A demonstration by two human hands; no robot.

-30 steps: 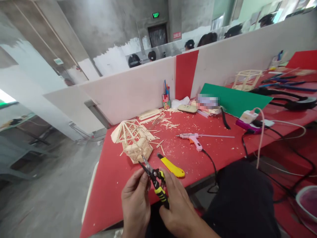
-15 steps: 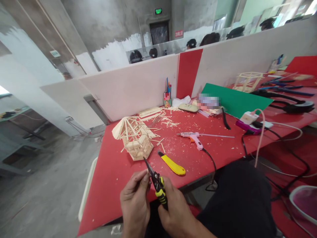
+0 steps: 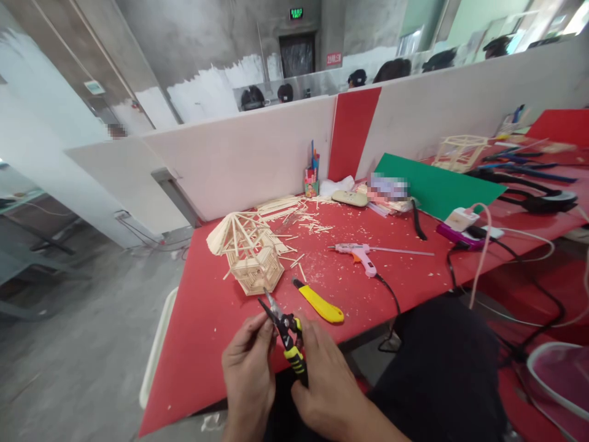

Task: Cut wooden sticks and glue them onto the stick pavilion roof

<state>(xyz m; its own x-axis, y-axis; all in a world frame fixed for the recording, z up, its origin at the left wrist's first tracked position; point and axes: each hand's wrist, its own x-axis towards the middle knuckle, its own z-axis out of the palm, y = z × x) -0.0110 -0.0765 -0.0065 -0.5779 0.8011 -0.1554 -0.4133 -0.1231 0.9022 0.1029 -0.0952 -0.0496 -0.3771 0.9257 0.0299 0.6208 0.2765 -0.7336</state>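
Red worktop [image 3: 193,350]; right hand [image 3: 329,383] grips cutters [image 3: 288,337], blades parted; left hand [image 3: 251,365] pinched beside blades, can't tell on what; stick model [image 3: 255,268] just beyond hands, yellow knife [image 3: 322,306] beyond right.

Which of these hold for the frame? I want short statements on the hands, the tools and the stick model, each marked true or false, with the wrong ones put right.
1. The right hand holds the cutters. True.
2. The cutters' blades are closed. False: their tips stand apart.
3. The knife lies left of the glue gun, as seen here. True.
4. The left hand holds the glue gun. False: it lies on the table.
5. The model has bars spreading from a peak. True.
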